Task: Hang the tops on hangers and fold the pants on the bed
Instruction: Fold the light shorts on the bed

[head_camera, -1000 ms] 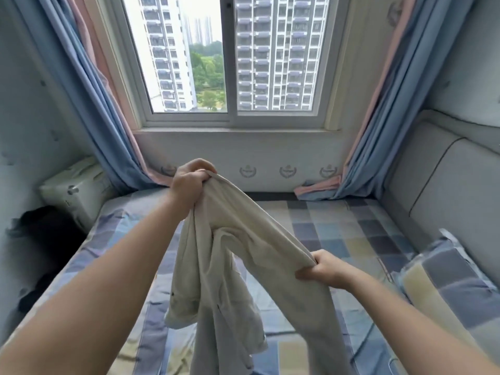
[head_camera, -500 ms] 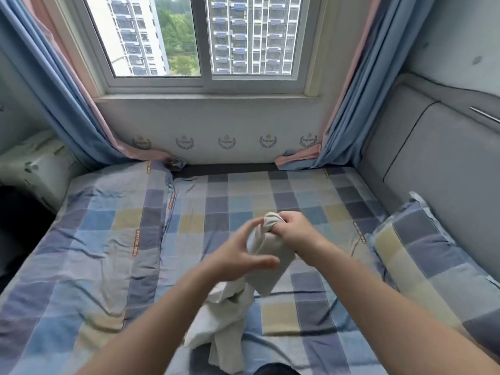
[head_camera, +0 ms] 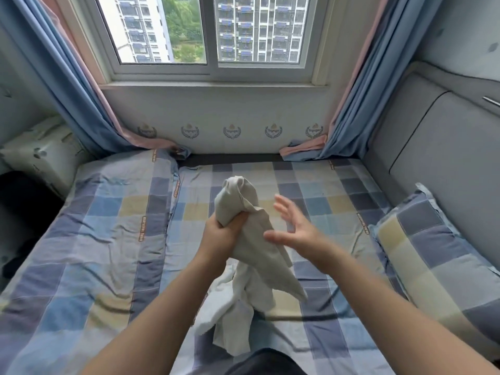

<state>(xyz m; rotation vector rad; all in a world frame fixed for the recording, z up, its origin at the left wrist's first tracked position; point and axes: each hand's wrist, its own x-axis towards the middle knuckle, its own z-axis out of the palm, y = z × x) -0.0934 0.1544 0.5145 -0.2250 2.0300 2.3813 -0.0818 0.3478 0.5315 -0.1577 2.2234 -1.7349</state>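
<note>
Nearest the viewer: loose lower end of the pale pants (head_camera: 251,255), trailing crumpled onto the checked bed (head_camera: 108,239) and not yet laid flat. Above that, gripped by the left hand (head_camera: 220,235), fingers clenched round a bunched neck of cloth, with a rounded wad standing up past the fist. Just beside, right hand (head_camera: 296,231) released, fingers spread and straight, thumb close to the fabric and possibly brushing it; contact hard to confirm through the blur.

Judged light, soft and limp: no stiffness, sags wherever unsupported, unlikely to slip from a firm fist, in no danger of damage. Best taken at the waistband once found, one hand at each side, then shaken out to straighten the legs before lowering onto the sheet for folding.

Farther off: checked pillow (head_camera: 433,255) at the right, against a grey padded headboard (head_camera: 446,158). Beyond the mattress: blue curtains (head_camera: 81,98) at either side and a window (head_camera: 211,36) with tower blocks outside.
</note>
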